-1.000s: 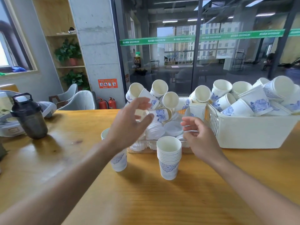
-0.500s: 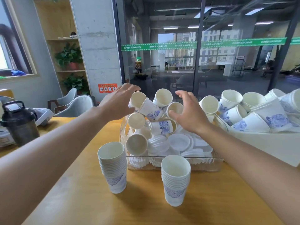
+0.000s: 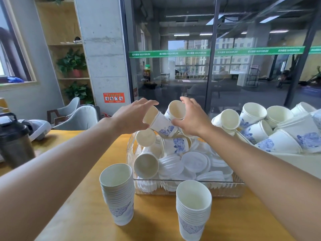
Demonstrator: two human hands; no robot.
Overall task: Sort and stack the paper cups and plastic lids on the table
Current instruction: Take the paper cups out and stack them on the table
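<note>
Over clear bin [image 3: 189, 190] | left hand [image 3: 133, 117] hides cup [image 3: 150, 114], grip unclear | right hand [image 3: 192, 119] grips cup [image 3: 175, 110], mouth toward camera, axis tilted

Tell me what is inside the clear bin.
The clear bin holds loose paper cups piled over white plastic lids. Whatever lies beneath the lids is covered.

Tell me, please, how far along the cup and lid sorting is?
Done: two cup stacks stand on the table. In hand: the left hand and right hand reach loose cups atop the clear bin. Left: its plastic lids and the white bin's cups.
</note>
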